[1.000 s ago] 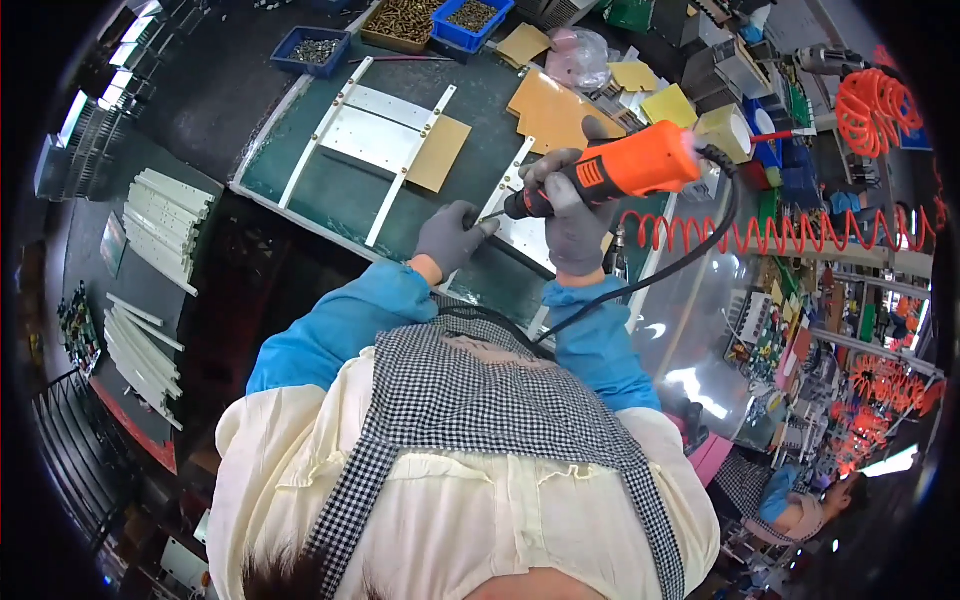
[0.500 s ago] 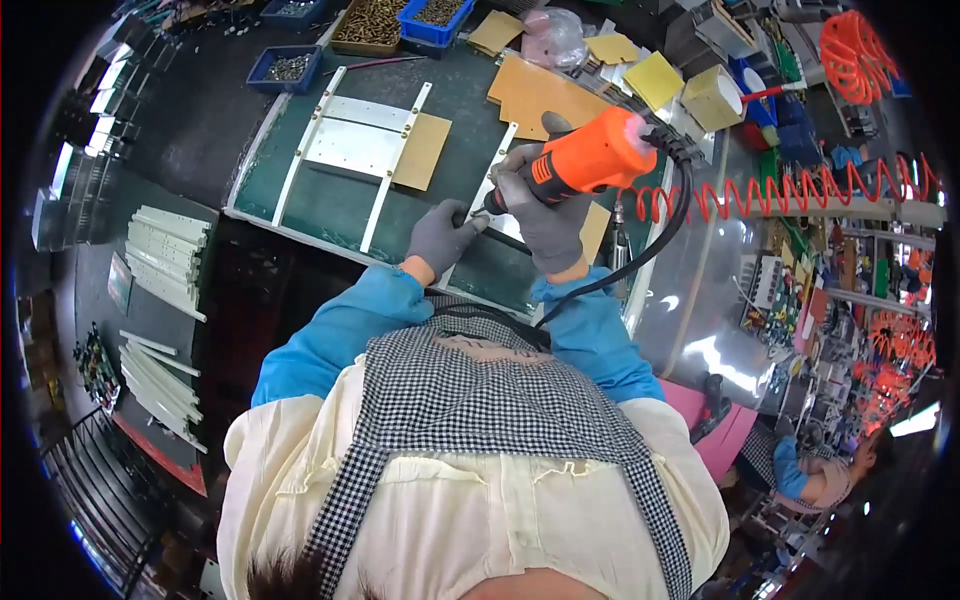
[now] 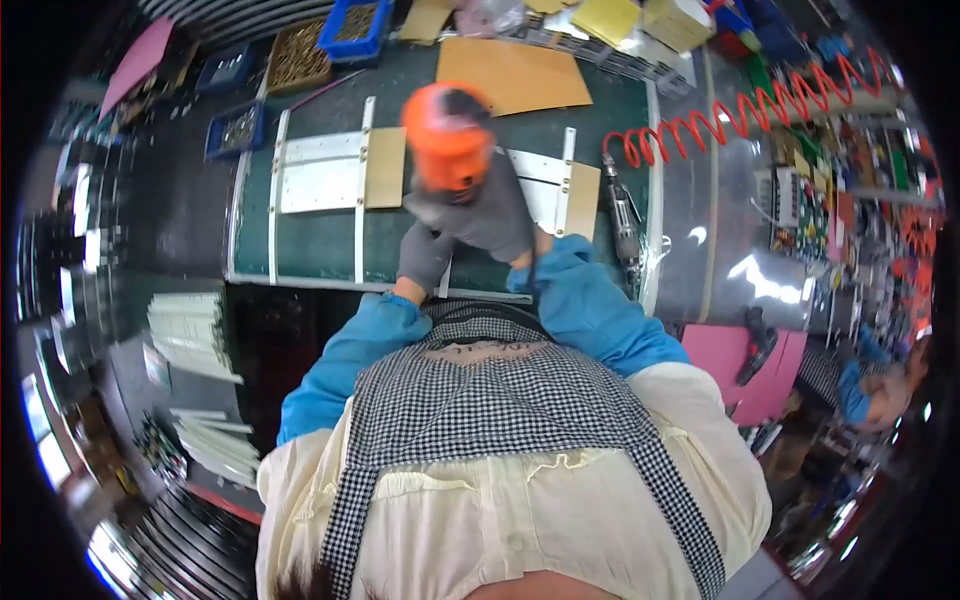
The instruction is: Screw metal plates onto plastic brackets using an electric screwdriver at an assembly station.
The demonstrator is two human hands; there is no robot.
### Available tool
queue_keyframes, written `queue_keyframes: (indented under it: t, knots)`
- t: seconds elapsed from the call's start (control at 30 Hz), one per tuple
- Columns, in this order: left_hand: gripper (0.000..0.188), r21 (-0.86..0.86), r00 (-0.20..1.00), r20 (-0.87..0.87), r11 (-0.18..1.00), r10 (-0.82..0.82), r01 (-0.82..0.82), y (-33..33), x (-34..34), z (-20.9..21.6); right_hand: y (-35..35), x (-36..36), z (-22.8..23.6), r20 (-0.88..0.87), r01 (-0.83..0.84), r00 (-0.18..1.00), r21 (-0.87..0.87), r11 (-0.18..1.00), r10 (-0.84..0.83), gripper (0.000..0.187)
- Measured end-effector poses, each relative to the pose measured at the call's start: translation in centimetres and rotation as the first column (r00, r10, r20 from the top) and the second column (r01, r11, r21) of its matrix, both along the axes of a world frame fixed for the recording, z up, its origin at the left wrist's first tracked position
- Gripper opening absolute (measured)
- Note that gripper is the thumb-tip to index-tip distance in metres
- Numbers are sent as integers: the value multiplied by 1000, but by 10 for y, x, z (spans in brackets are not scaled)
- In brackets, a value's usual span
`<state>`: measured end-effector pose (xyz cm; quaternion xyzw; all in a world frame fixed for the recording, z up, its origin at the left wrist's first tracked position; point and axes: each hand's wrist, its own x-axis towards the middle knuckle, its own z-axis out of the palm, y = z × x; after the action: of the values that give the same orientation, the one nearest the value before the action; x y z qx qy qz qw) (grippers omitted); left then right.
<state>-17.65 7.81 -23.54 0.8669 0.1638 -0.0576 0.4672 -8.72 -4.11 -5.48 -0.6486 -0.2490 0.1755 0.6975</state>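
Observation:
My right hand (image 3: 485, 215), in a grey glove, is closed round an orange power screwdriver (image 3: 440, 135), which is blurred and held upright over the bench. My left hand (image 3: 426, 256), gloved too, is closed just below and left of it, by the tool's lower end. Its fingertips and whatever they pinch are hidden behind the right hand. A white metal panel (image 3: 538, 190) with a rail (image 3: 569, 148) across it lies to the right, on brown card (image 3: 584, 205). Farther left lies a similar white panel (image 3: 322, 185) with two rails.
Blue bins (image 3: 355, 28) and a brown tray (image 3: 300, 55) of small fasteners stand at the far left. An orange-brown sheet (image 3: 515, 75) lies at the back. A metal air tool (image 3: 622, 215) on a red coiled hose (image 3: 740, 110) rests at right. White strips (image 3: 190, 335) are stacked left.
The screwdriver and my right hand have moved left, and the tool now stands more upright. My left hand stays beside its tip. The whole view has turned and shifted.

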Motion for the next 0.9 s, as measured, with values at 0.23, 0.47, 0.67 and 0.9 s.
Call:
queue_keyframes:
  t: [0.23,0.47,0.67,0.9]
  knots:
    - [39,160,929,211,949,-303,273,12,5,-21,8,-4,-2,171,159,969,110,981,-176,78]
    - [52,-301,997,-76,954,-27,3,-1,6,18,-46,-1,50,-34,-33,998,246,969,43,48]
    - [39,-651,944,-327,717,30,-248,-16,-8,62,-182,-7,49,-97,415,895,538,733,-435,52]
    - [26,-680,931,-353,659,89,-321,-23,-10,62,-267,-51,0,-163,598,788,434,674,-594,53]
